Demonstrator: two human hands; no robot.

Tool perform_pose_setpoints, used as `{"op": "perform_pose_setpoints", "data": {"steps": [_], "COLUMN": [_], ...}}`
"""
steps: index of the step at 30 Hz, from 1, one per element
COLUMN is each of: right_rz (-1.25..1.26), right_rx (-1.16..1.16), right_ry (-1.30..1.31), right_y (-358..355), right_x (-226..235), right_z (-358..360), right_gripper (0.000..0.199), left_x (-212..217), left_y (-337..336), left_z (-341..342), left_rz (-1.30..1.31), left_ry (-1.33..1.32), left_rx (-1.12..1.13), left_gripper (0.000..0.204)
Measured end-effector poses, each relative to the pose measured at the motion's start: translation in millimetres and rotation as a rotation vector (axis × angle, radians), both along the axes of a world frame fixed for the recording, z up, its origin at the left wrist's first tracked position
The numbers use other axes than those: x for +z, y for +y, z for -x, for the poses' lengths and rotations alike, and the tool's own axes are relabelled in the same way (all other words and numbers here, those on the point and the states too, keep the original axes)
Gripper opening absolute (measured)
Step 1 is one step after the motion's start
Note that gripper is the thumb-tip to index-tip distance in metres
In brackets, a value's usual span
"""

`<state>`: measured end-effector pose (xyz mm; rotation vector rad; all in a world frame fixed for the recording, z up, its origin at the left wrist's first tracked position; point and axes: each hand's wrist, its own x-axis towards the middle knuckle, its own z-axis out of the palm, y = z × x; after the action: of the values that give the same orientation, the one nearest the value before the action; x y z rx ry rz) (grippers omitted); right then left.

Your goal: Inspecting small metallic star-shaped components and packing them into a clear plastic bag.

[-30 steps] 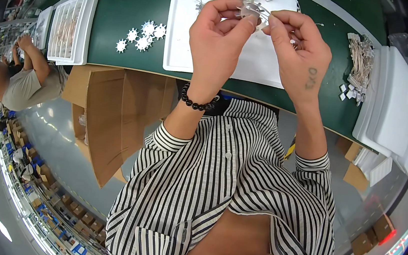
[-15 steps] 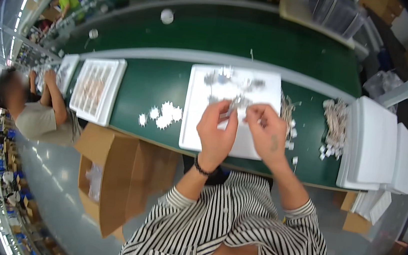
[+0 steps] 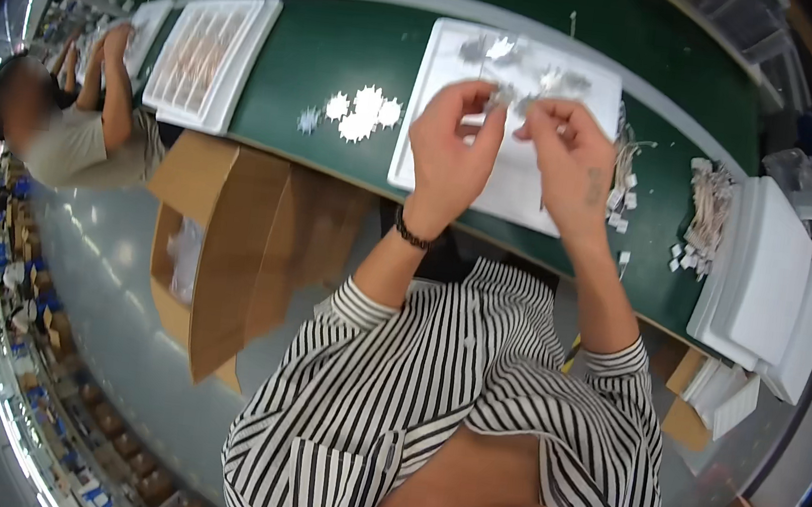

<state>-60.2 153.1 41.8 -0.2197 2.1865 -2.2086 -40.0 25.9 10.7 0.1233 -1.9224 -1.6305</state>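
Both my hands are raised over a white foam-like tray [image 3: 514,181] on the green bench. Between the thumb and fingers of my left hand [image 3: 452,154] is a small silvery piece [image 3: 503,95], too blurred to name. My right hand [image 3: 570,172] is close beside it, fingertips pinched near that piece; whether they hold a part of their own I cannot make out. Several shiny, spiky-edged pieces [image 3: 499,49] lie at the tray's far side. More flat, star-shaped silvery pieces [image 3: 364,114] are grouped on the bench left of the tray.
Cables with white connectors [image 3: 625,173] lie right of the tray, with a thicker bundle [image 3: 708,203] beyond. White trays [image 3: 759,274] are stacked at the right end. A compartmented tray [image 3: 206,60] stands left, near a seated co-worker [image 3: 74,131]. An open cardboard box [image 3: 237,244] is below the bench edge.
The whole view has shifted and tilted, so the bench appears higher. My hands stay over the tray, fingertips slightly closer together around the small piece.
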Motion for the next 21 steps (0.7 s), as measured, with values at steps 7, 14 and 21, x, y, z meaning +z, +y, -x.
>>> {"op": "perform_pose_setpoints", "data": {"steps": [7,14,21], "right_rz": [-0.029,-0.008,-0.143], "right_rx": [0.046,0.052,0.113], "right_ry": [-0.018,0.029,0.153], "right_y": [-16.3,-22.7,-38.7], "right_x": [-15.3,-20.0,-21.1], "right_z": [-10.0,-13.0,-17.3], "right_gripper": [0.014,0.013,0.014], "left_x": [-11.9,-12.3,-7.6], "left_y": [-16.0,-17.5,-34.5], "left_z": [-18.4,-25.6,-31.6], "left_rz": [-0.201,-0.276,-0.053], "left_ry": [-0.079,-0.073,-0.015], "left_rx": [-0.044,-0.029,0.112], "left_gripper": [0.025,0.025,0.027]}}
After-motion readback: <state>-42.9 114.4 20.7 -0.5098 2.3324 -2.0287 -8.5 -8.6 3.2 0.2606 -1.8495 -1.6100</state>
